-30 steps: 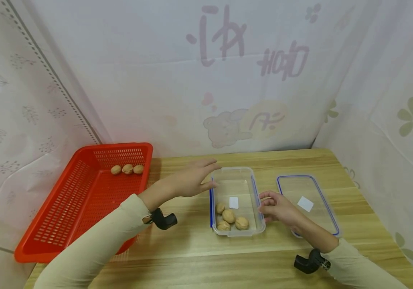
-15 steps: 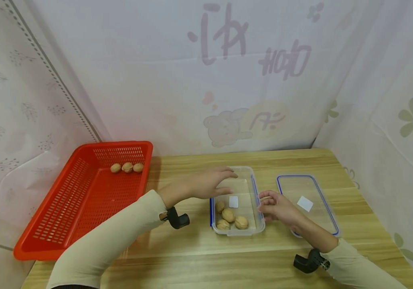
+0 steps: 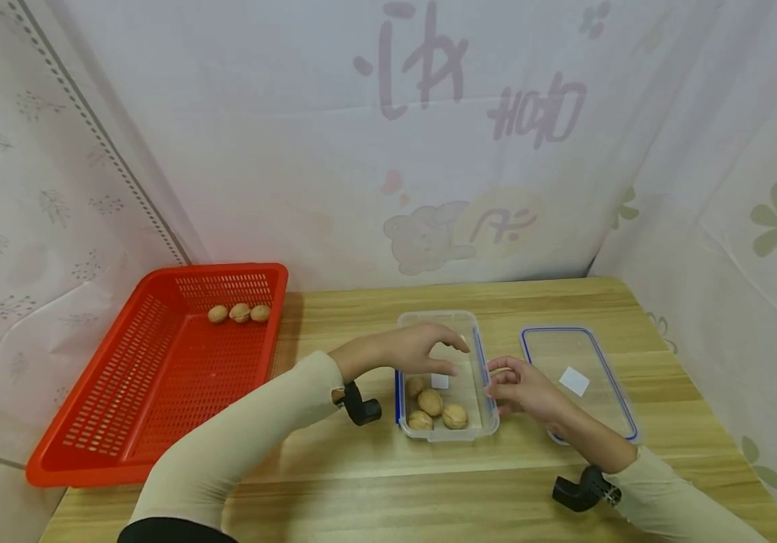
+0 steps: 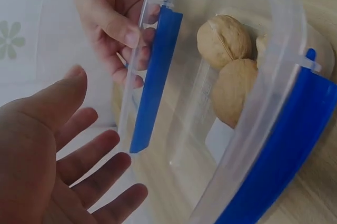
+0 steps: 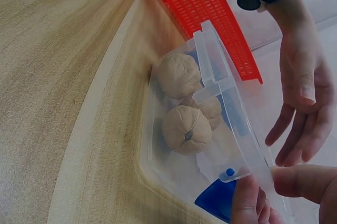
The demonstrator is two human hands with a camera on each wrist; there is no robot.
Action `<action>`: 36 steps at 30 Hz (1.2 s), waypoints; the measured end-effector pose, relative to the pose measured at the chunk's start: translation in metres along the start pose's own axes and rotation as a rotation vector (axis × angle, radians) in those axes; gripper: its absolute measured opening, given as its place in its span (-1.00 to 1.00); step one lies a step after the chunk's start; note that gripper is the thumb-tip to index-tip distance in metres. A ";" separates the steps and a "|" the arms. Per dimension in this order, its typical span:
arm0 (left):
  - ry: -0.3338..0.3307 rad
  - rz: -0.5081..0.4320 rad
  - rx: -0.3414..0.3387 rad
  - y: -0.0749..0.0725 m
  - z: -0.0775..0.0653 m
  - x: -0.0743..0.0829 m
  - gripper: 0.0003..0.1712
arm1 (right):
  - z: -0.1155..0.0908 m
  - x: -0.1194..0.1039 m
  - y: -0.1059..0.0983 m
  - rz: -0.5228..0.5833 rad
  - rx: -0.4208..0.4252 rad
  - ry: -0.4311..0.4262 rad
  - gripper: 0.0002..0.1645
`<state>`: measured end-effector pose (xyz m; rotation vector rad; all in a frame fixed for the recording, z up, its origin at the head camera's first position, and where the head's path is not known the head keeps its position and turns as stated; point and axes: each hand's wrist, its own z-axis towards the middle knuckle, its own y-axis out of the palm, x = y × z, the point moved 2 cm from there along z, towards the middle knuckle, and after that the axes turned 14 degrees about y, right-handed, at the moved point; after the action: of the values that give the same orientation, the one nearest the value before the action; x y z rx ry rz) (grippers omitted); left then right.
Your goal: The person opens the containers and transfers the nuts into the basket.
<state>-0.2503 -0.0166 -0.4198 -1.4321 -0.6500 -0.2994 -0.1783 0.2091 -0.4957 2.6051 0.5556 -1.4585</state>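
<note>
A clear plastic food container [image 3: 452, 435] with blue side clips stands on the table, several walnuts [image 3: 431, 402] gathered at its near end. Over its middle hovers my left hand [image 3: 422, 349], fingers relaxed and spread, with nothing in them. In the left wrist view the same hand [image 4: 68, 150] shows an empty palm. At the container's right side, my right hand [image 3: 527, 394] pinches the rim between thumb and fingers. The right wrist view shows that thumb [image 5: 297, 182] at the rim, with fingers on the outer wall by a blue clip [image 5: 218, 200].
To the left, a red plastic basket [image 3: 185, 377] holds three walnuts [image 3: 240, 313] near its far wall. A clear lid [image 3: 581, 351] edged in blue lies to the right, partly behind the right hand. Patterned white cloth [image 3: 334, 151] hangs behind the wooden table [image 3: 361, 490].
My left hand has moved right, from the container's left edge to over its middle. The right hand has stayed at the container's right rim. The walnuts have not moved.
</note>
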 end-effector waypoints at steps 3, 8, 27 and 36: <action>0.020 -0.066 -0.016 0.004 0.005 -0.004 -0.50 | 0.000 0.000 0.000 -0.001 0.001 0.001 -0.41; 0.005 -0.160 -0.080 0.013 0.013 -0.008 -0.50 | -0.001 0.000 0.000 0.003 0.000 0.000 -0.39; -0.123 -0.303 -0.289 0.043 0.035 -0.017 -0.58 | 0.000 0.001 0.001 0.018 0.025 0.021 -0.37; -0.134 -0.305 -0.335 0.051 0.040 -0.020 -0.61 | 0.000 0.000 0.001 0.016 0.018 0.020 -0.38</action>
<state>-0.2468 0.0260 -0.4727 -1.6814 -0.9649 -0.5762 -0.1778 0.2086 -0.4955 2.6346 0.5248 -1.4412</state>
